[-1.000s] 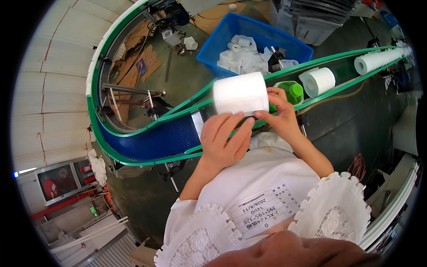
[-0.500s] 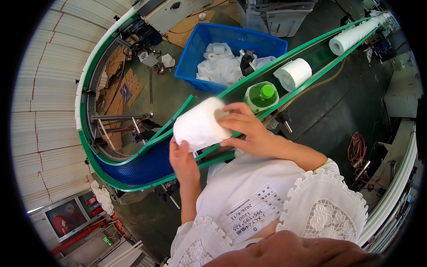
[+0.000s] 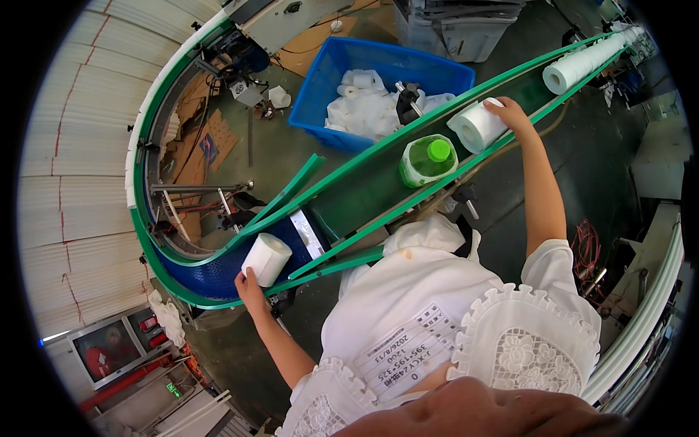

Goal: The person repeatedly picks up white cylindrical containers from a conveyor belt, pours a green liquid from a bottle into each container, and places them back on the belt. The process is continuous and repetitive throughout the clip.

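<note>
My left hand grips the lower left end of a white toilet paper roll, which stands tilted on the blue belt section of the conveyor. Farther right, my right arm is stretched out, and my right hand has its fingers over the far end of a second toilet paper roll lying on the dark green belt. Between the two rolls, a clear bottle with green liquid and a green cap stands on that belt.
Green guide rails edge the conveyor, which curves round at the left. A row of white rolls lies at its far right end. Behind it sits a blue crate of white rolls and loose paper. Red cables lie at right.
The roll held between both hands has come down onto the blue belt, with my left hand still on it. My right hand has let it go and reached right to the other roll.
</note>
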### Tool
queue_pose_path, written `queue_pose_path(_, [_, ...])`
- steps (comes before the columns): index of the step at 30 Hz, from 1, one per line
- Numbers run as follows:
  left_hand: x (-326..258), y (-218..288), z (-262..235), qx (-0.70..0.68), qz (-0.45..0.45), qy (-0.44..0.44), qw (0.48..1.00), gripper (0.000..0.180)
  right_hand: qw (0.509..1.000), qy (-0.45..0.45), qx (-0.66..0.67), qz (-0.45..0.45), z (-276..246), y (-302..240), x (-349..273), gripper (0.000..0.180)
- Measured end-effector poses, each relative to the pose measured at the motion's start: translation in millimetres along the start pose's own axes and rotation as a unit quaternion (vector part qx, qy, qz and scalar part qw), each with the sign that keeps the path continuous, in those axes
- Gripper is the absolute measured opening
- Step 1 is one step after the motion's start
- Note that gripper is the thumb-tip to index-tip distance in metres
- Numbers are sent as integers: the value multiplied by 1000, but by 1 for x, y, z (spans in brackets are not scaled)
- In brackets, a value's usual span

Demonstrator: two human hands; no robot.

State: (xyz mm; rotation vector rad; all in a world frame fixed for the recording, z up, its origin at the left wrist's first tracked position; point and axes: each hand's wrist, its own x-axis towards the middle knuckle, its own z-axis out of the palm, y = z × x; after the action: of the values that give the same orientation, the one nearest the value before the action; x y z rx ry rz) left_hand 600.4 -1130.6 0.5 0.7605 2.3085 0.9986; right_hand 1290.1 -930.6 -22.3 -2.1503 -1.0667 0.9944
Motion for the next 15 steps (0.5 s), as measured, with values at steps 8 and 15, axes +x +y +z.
queue_pose_path(8, [-47, 100, 47, 68, 347, 60, 933, 39, 973, -69, 166, -141, -19, -20, -41, 44])
queue_pose_path(15, [-110, 224, 150, -148, 423, -284, 848, 56, 910, -37, 129, -392, -56, -122, -138, 45])
